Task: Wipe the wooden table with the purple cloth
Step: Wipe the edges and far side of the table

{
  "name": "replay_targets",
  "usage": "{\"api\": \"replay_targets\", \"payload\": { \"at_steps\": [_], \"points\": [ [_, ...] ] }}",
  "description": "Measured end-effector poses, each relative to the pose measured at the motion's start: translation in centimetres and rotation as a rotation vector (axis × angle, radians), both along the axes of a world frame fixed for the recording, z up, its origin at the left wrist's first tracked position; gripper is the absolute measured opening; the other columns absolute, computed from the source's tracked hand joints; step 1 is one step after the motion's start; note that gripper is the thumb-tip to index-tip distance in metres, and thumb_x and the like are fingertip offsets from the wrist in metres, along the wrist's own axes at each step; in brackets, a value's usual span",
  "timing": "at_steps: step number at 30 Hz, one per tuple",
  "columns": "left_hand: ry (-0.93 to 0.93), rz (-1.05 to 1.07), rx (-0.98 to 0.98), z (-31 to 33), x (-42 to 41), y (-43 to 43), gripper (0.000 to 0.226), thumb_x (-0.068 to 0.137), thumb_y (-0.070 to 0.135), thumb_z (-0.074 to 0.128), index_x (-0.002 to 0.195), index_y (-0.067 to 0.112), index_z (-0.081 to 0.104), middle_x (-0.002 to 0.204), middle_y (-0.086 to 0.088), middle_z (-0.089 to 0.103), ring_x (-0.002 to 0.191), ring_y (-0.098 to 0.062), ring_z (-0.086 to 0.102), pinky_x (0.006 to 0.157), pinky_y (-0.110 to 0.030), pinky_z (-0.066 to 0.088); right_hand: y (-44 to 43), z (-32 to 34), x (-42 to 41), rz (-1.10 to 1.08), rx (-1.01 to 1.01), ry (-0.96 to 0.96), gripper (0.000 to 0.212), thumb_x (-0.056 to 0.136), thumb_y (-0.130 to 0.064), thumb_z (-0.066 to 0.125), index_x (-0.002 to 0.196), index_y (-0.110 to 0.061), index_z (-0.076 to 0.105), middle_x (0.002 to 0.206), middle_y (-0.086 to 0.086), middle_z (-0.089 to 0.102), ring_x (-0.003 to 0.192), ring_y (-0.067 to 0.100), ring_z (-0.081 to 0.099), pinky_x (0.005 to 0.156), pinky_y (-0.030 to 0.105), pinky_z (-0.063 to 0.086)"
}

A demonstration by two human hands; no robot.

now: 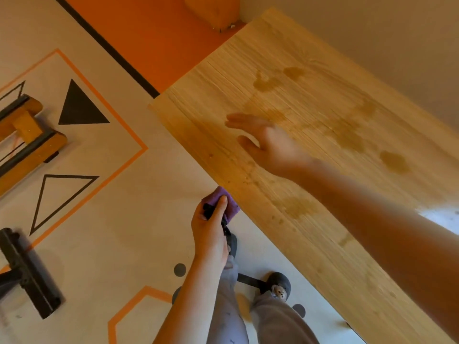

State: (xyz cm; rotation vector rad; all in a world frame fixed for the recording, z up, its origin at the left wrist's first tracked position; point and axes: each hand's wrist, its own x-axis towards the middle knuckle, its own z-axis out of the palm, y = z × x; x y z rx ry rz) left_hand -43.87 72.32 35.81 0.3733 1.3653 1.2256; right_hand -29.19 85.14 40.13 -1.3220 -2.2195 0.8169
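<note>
1. Wooden table [310, 219]: pale plank top with straight grain, running from the upper middle to the lower right of the head view; its near long edge crosses the frame on a diagonal
2. Stains [347, 135]: several darker, damp-looking patches spread across the middle of the top, with one more near the front edge
3. Right hand [270, 142]: open, fingers extended and loosely together, thumb apart, palm turned down over the table top; holds nothing; blurred, so contact with the wood cannot be told
4. Left hand [211, 229]: closed in a grip around the purple cloth, thumb laid along the top of it
5. Purple cloth [229, 203]: bunched in the left hand, held just beside the table's near edge, off the top and above the floor; something dark shows in the same grip, not identifiable
6. Floor [119, 244]: light surface with orange lines, a solid black triangle [79, 105] and an outlined triangle
7. Legs and shoes [279, 285]: the person's grey trousers and dark footwear, below the left hand
8. Wooden furniture [27, 135]: partly in frame at the left edge, well apart from the table
</note>
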Motion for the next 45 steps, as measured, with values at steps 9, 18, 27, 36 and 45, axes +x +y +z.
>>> {"api": "replay_targets", "payload": {
  "at_steps": [9,18,27,36,45],
  "points": [
    [0.055,-0.068,0.068,-0.1,2.0,-2.0,0.029,0.098,0.008,0.047,0.069,0.011,0.048,0.063,-0.004,0.042,0.062,-0.018,0.036,0.065,-0.023,0.042,-22.1,-4.4,5.7,0.084,0.147,-0.198,0.047,0.089,-0.008,0.055,0.136,-0.007,0.048,0.146,0.008,0.041,0.140,0.020,0.030,0.110,0.041,0.034],
    [0.029,-0.023,-0.134,-0.1,4.9,-6.7,0.004,0.091,0.010,0.062,0.089,0.007,0.061,0.073,0.000,0.065,0.076,-0.013,0.062,0.070,-0.025,0.051,-22.6,-5.1,6.0,0.044,0.128,-0.139,0.041,0.094,-0.008,0.046,0.135,-0.006,0.049,0.144,0.007,0.044,0.139,0.019,0.032,0.113,0.039,0.029],
    [0.162,-0.111,-0.024,0.6,2.0,-2.4,0.028,0.094,0.013,0.056,0.066,0.018,0.057,0.065,-0.001,0.052,0.069,-0.018,0.047,0.081,-0.033,0.046,-22.8,-5.6,5.6,0.042,0.139,-0.168,0.045,0.092,-0.017,0.048,0.136,-0.009,0.047,0.145,0.007,0.043,0.139,0.019,0.031,0.114,0.038,0.028],
    [0.047,-0.222,-0.268,0.2,5.7,-9.7,0.028,0.083,0.018,0.069,0.110,0.011,0.062,0.107,-0.012,0.070,0.105,-0.026,0.066,0.092,-0.038,0.050,-23.1,-4.3,6.2,-0.053,0.145,0.006,0.020,0.090,0.002,0.049,0.102,0.003,0.066,0.126,0.015,0.060,0.130,0.025,0.045,0.104,0.041,0.041],
    [0.064,-0.441,-0.327,0.7,3.8,-8.5,0.026,0.087,0.009,0.064,0.110,-0.004,0.061,0.088,-0.009,0.068,0.086,-0.017,0.067,0.070,-0.024,0.052,-31.9,-0.3,1.4,-0.999,-0.327,0.457,0.011,0.092,-0.018,0.057,0.100,-0.021,0.063,0.097,-0.012,0.065,0.095,0.003,0.061,0.077,0.017,0.048]
  ]
}}
